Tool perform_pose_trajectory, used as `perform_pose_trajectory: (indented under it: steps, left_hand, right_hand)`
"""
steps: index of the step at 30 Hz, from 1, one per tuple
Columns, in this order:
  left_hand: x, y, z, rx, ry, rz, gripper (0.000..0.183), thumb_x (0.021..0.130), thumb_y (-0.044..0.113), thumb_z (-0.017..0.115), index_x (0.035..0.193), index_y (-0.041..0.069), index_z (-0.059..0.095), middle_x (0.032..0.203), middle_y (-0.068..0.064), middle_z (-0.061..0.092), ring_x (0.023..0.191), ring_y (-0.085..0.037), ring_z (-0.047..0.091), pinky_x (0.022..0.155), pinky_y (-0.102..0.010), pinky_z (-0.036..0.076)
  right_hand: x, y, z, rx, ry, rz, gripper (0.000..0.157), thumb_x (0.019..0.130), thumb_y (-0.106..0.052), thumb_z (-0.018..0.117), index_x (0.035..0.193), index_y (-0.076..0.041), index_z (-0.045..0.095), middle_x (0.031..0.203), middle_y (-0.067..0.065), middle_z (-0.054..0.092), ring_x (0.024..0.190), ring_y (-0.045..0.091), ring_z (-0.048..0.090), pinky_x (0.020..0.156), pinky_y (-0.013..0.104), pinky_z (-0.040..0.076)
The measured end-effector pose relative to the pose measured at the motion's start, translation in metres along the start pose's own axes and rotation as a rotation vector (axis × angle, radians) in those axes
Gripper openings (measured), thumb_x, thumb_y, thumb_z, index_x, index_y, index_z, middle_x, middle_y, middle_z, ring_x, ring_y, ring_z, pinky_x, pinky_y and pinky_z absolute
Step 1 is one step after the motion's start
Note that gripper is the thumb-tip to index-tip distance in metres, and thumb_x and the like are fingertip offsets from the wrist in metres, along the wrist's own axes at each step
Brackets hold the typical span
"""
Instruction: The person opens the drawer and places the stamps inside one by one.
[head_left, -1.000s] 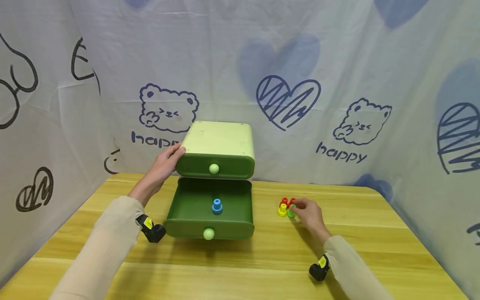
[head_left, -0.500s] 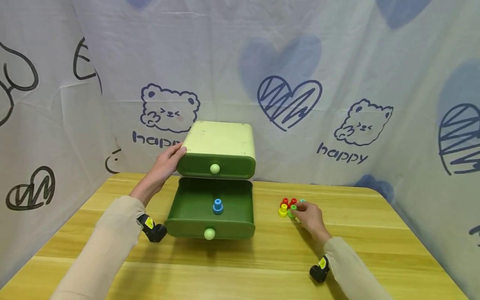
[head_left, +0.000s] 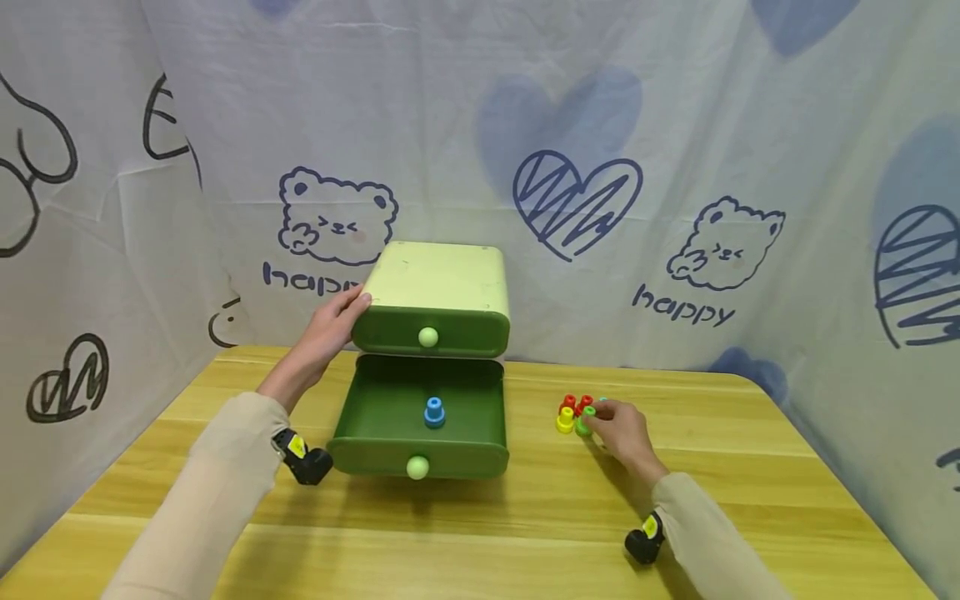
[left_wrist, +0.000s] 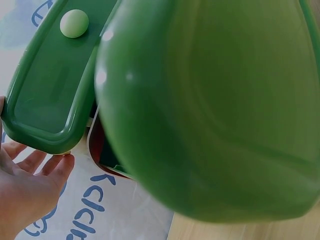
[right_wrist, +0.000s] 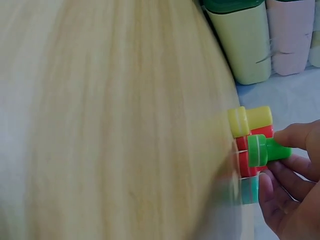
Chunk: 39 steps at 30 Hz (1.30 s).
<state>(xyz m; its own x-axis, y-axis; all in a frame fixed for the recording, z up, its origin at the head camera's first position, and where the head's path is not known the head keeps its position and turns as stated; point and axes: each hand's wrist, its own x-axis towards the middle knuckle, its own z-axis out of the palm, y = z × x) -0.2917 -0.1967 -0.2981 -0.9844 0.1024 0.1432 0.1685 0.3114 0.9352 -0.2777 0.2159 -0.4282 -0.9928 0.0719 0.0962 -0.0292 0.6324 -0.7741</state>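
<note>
A two-tier mini drawer cabinet point(head_left: 442, 279) stands mid-table, its upper green drawer point(head_left: 390, 331) closed and its lower drawer point(head_left: 352, 417) pulled out. One blue peg point(head_left: 434, 412) with a wide base stands upright in the lower drawer. My left hand point(head_left: 322, 333) rests against the cabinet's upper left side, thumb near the top edge. My right hand point(head_left: 621, 429) pinches a green peg point(right_wrist: 276, 149) between thumb and fingers; its base seems slightly raised. Close by are a yellow peg point(head_left: 566, 420), two red pegs point(head_left: 569, 405) and a teal peg point(right_wrist: 250, 190), partly hidden by the right hand.
The wooden tabletop point(head_left: 465, 550) has a rounded back edge. Behind it hangs a pale cloth point(head_left: 450, 100) printed with hearts and bears. The open lower drawer's round knob point(head_left: 417, 467) sticks out toward the front.
My right fingers settle on the green peg, which shifts slightly up and to the right of the yellow one. The teal peg becomes partly visible. My left hand stays on the cabinet.
</note>
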Motion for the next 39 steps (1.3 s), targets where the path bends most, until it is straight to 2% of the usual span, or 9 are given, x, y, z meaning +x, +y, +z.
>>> perform_pose_trajectory:
  steps: [7,18,26,33,39]
  left_hand:
    - [-0.001,0.001,0.000,-0.003,-0.009,0.004,0.066,0.104,0.042,0.037,0.155,0.007,0.016,0.157,-0.019,0.018,0.137,-0.036,0.030,0.111,-0.047,0.030]
    - [0.000,0.000,0.000,-0.012,-0.009,0.014,0.066,0.104,0.042,0.037,0.155,0.006,0.016,0.157,-0.019,0.019,0.137,-0.037,0.031,0.111,-0.047,0.030]
    - [-0.001,0.000,-0.001,-0.018,-0.012,0.017,0.065,0.104,0.041,0.037,0.155,0.006,0.016,0.157,-0.020,0.018,0.136,-0.037,0.031,0.111,-0.048,0.030]
    - [-0.002,-0.001,0.000,-0.028,-0.009,0.014,0.065,0.104,0.041,0.038,0.155,0.006,0.016,0.157,-0.020,0.019,0.136,-0.037,0.031,0.111,-0.048,0.029]
    - [-0.001,0.000,0.000,-0.016,-0.002,0.019,0.065,0.104,0.041,0.038,0.155,0.007,0.017,0.157,-0.020,0.019,0.136,-0.037,0.031,0.111,-0.048,0.029]
  right_hand:
    - [0.001,-0.006,-0.005,-0.010,0.012,-0.062,0.032,0.090,-0.009,0.066,0.112,0.013,0.063,0.101,0.023,0.067,0.095,0.033,0.063,0.080,0.043,0.053]
    - [0.000,-0.020,-0.010,-0.064,0.017,-0.154,0.024,0.086,-0.007,0.070,0.103,0.009,0.068,0.097,0.020,0.069,0.091,0.034,0.065,0.079,0.043,0.054]
    - [-0.005,-0.035,-0.011,-0.052,-0.034,-0.200,0.021,0.086,-0.007,0.071,0.101,0.008,0.069,0.094,0.018,0.070,0.087,0.032,0.066,0.073,0.039,0.056]
    - [-0.006,-0.045,-0.007,-0.058,-0.068,-0.224,0.021,0.087,-0.007,0.070,0.104,0.005,0.068,0.097,0.015,0.070,0.090,0.030,0.066,0.077,0.039,0.056]
    - [-0.007,-0.056,-0.004,-0.064,-0.091,-0.251,0.021,0.086,-0.008,0.072,0.104,0.003,0.068,0.095,0.011,0.069,0.088,0.027,0.066,0.075,0.038,0.056]
